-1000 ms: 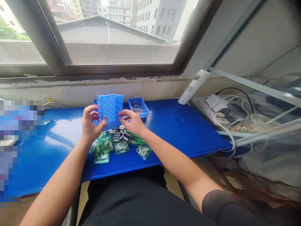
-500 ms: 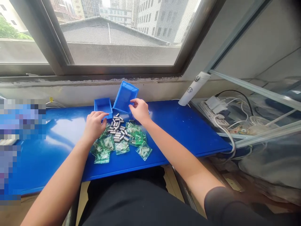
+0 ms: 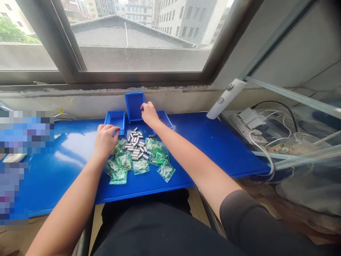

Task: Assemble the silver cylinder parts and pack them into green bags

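Observation:
My right hand (image 3: 150, 114) grips the right edge of a blue plastic tray (image 3: 135, 106), which stands steeply tilted near the wall. My left hand (image 3: 105, 139) is at the front of a second blue tray (image 3: 115, 121), its thumb and fingers drawn together; whatever is between them is too small to make out. Between my hands lies a loose pile of short silvery metal cylinders (image 3: 135, 144). Around the pile are several green-tinted plastic bags (image 3: 124, 161) of similar small pieces. Behind my right forearm a third blue tray (image 3: 165, 119) is partly hidden.
The blue table (image 3: 213, 149) runs below a window. A white flask (image 3: 226, 99) leans at the back right, next to a metal-framed shelf holding a power strip (image 3: 247, 129) and cables. Blurred-out items (image 3: 26, 135) cover the left end.
The tilted tray has moved left and stands straighter, with my right hand shifting left along with it. The third tray shows more now. My left fingers have drawn closer together.

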`<state>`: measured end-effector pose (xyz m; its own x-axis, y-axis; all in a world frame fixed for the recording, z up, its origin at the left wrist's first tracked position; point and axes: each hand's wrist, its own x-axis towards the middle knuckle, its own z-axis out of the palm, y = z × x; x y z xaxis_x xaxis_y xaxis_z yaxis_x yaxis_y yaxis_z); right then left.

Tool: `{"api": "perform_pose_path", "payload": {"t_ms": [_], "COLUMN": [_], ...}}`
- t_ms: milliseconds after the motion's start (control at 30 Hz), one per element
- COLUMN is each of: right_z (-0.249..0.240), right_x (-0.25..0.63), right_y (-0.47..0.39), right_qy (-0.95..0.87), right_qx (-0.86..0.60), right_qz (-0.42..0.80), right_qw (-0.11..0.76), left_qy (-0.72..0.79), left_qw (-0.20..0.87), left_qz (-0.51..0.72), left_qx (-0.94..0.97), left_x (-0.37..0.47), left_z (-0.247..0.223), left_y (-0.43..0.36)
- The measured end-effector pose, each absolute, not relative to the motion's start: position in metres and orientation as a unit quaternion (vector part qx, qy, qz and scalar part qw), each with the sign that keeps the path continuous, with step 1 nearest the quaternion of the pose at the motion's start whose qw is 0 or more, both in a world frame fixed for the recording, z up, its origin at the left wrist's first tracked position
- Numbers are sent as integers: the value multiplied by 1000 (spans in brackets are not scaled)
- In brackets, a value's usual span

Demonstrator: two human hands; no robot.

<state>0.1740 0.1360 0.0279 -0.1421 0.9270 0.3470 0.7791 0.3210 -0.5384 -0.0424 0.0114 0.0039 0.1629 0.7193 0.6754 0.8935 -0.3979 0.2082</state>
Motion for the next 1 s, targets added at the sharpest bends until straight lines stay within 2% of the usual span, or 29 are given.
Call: {"api": "perform_pose_path", "payload": {"t_ms": [500, 700, 800, 1000], "right_z": [38, 45, 46, 45], "right_x": [182, 182, 187, 203], "right_y": [113, 88, 81, 81], "right_qy": [-794, -815, -822, -830], "right_qx": [-545, -566, -553, -539], "right_qz": [136, 18, -50, 22], "right_qw": [233, 126, 126, 142], "left_qy": [-539, -559, -557, -549], "left_qw": [94, 71, 73, 86], "left_qz": [-366, -339, -340, -347], "left_qx": [-753, -753, -754, -756], "left_x": [-40, -32, -31, -33], "left_z": [5, 9, 9, 6], "left_y": [9, 4, 4, 10]}}
